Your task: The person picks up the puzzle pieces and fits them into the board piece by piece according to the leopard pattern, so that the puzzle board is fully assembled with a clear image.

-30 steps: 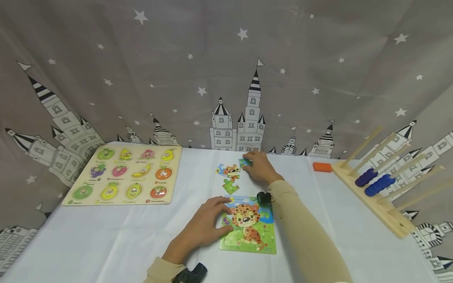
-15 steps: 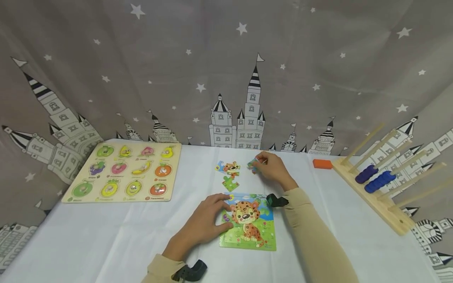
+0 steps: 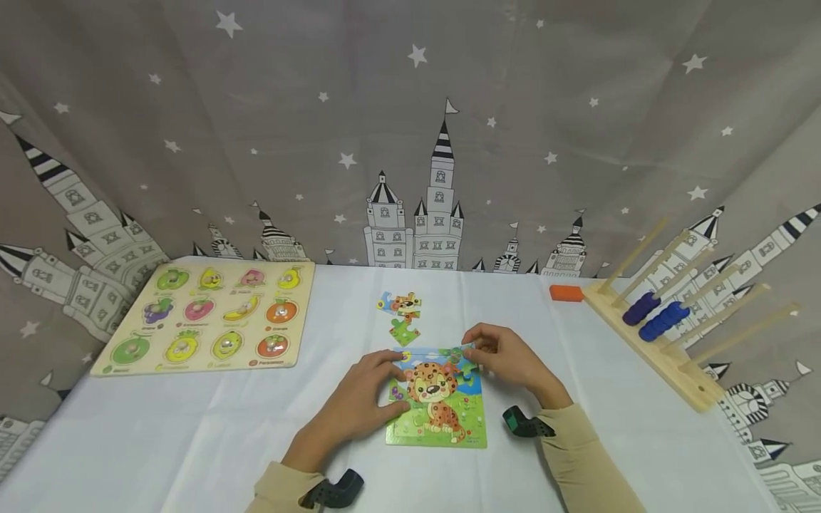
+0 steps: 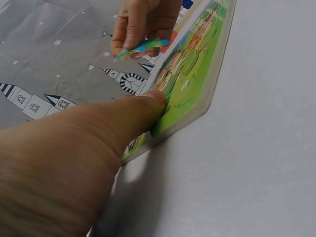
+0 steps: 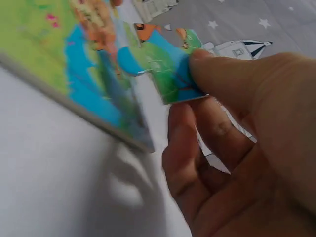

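Observation:
A leopard jigsaw puzzle board (image 3: 439,417) lies on the white table before me. My left hand (image 3: 359,399) rests at its left edge, thumb and fingertips touching the board. Between thumb and fingers, my right hand (image 3: 513,360) pinches a jigsaw piece (image 5: 168,64), blue and green with a bit of orange. That piece is tilted just above the board's upper right corner, apart from it in the right wrist view. Beyond the board lie a green jigsaw piece (image 3: 404,332) and loose pieces with part of a leopard face (image 3: 405,304).
A wooden fruit puzzle board (image 3: 212,317) lies at the left. To the right stands a wooden peg rack (image 3: 654,345) with purple discs (image 3: 641,309) and blue discs (image 3: 664,320). An orange block (image 3: 567,293) sits beside the rack. A grey castle-print curtain (image 3: 288,128) hangs behind.
My right hand has picked up the jigsaw piece from the far side of the table and brought it back towards me over the board's upper right corner. The left hand has stayed on the board.

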{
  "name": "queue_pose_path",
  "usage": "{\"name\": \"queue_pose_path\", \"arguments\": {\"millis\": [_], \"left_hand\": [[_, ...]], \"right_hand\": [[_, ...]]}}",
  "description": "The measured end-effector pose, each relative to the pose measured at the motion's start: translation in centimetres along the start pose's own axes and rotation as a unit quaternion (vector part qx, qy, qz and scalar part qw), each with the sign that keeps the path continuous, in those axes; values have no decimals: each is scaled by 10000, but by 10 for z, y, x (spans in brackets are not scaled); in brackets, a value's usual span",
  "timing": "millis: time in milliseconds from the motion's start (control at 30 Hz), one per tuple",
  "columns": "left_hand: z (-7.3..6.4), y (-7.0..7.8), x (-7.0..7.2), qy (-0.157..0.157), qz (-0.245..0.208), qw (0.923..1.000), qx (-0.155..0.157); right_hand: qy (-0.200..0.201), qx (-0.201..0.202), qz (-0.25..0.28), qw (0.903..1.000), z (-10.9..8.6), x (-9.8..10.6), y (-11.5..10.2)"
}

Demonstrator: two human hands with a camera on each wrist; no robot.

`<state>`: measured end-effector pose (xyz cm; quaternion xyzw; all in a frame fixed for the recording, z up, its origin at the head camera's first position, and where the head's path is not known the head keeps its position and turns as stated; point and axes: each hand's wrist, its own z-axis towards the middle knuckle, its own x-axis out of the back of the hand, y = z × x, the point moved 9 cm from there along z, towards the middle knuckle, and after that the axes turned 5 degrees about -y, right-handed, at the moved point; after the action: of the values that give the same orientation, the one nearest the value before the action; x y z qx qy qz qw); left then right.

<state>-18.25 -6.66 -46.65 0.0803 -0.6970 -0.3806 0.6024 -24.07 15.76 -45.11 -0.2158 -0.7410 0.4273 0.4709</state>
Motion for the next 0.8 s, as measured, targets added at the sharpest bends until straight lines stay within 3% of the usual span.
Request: {"name": "queue_pose_path", "arguments": {"millis": [367, 800], "left_hand": [[1, -2, -2, -21, -4, 10000, -6], [1, 3, -1, -10, 109, 9999, -128]], "right_hand": [[624, -312, -925, 9933, -10, -4, 0], [777, -354, -1508, 9849, -7, -11, -7]]}}
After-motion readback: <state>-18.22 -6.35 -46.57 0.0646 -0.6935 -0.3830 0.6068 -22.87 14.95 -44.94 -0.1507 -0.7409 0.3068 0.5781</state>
